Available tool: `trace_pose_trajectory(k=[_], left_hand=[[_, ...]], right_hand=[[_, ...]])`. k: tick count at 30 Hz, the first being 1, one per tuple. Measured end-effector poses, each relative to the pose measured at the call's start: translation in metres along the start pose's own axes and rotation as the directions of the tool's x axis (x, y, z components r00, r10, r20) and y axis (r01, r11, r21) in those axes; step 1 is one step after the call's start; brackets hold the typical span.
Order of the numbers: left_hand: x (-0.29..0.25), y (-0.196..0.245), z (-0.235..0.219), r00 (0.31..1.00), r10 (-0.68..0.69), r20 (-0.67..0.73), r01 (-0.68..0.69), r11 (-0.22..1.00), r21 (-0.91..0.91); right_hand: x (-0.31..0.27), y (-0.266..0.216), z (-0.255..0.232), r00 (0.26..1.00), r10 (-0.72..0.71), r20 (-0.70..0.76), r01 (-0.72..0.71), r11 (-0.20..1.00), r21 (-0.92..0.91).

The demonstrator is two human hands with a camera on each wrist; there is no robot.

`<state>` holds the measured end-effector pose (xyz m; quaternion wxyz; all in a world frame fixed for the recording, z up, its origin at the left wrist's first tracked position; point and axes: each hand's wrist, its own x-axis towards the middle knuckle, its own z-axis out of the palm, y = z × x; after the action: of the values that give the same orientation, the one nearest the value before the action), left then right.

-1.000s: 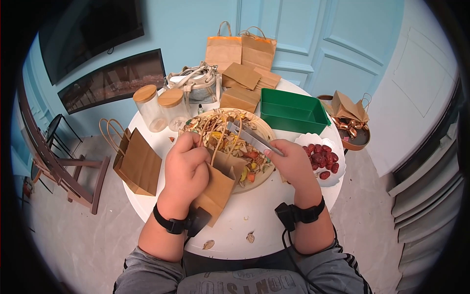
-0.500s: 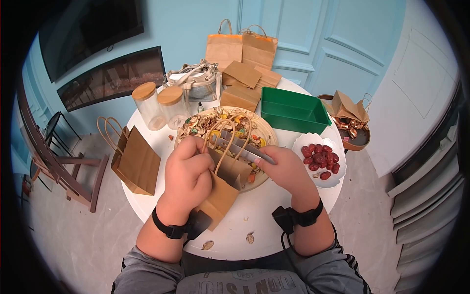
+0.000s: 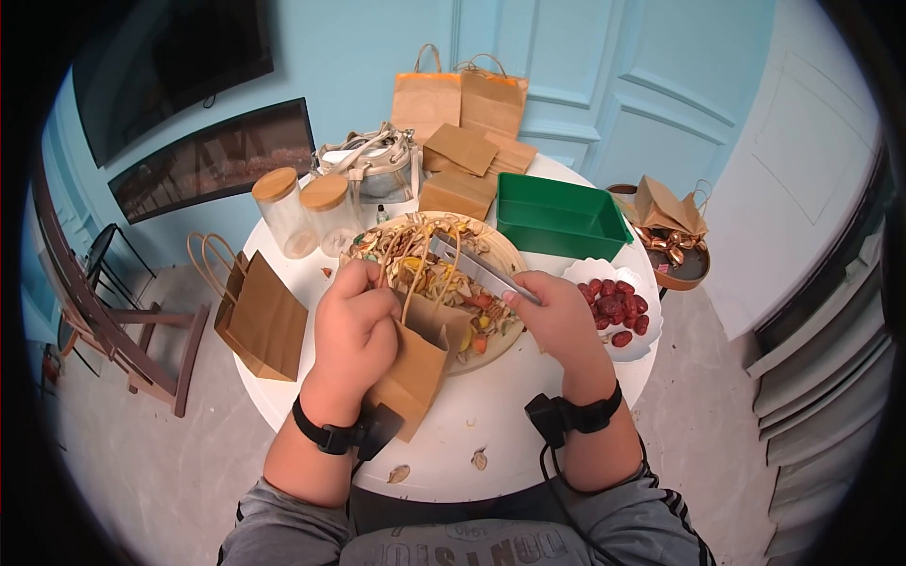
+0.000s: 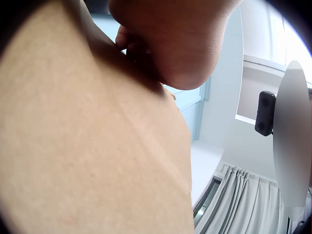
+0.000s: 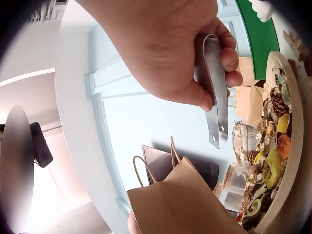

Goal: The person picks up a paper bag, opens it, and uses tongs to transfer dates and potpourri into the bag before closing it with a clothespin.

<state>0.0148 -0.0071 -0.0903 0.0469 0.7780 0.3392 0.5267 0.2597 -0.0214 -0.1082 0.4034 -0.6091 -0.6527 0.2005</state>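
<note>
The left hand (image 3: 357, 321) grips a brown paper bag (image 3: 411, 373) near its top edge, fingers curled in; whether they also hold a handle cannot be told. The bag tilts, its mouth parted and its two loop handles standing up. The right hand (image 3: 559, 316) pinches metal tongs (image 3: 486, 272) between thumb and fingers, the tips pointing away over a round wooden tray (image 3: 504, 247), near the bag's handles. Whether those tips touch anything is hard to tell. The tray lies just beyond the bag and carries a mix of dried pieces (image 3: 478, 316) in tan, orange and yellow, with pinecones (image 5: 280, 105) among them. Right of it, a scalloped white plate (image 3: 638, 351) bears dark red dates (image 3: 612, 304); behind that plate sits a green bin (image 3: 557, 243). To the left, a second paper bag (image 3: 264, 321) stands on the white round table (image 3: 472, 429), and two lidded jars (image 3: 294, 226) stand behind it, with a small bottle (image 3: 381, 215) beside them. Farther back are a handbag (image 3: 377, 174), folded brown paper (image 3: 458, 193) and two handled bags with orange tops (image 3: 427, 104). Two dry leaves (image 3: 478, 459) lie at the near edge.
</note>
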Motion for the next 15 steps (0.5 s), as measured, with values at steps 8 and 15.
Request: trace_pose_trajectory(k=[8,15], left_hand=[[0.0,0.001,0.0,1.0,0.011,-0.013,-0.011,1.0,-0.011],[0.0,0.001,0.0,0.999,0.029,-0.022,-0.029,1.0,-0.006]], right_hand=[[0.0,-0.006,-0.005,0.997,0.032,0.064,-0.028,0.997,-0.066],[0.001,-0.009,-0.009,0.973,0.17,0.158,-0.143,0.975,-0.168]])
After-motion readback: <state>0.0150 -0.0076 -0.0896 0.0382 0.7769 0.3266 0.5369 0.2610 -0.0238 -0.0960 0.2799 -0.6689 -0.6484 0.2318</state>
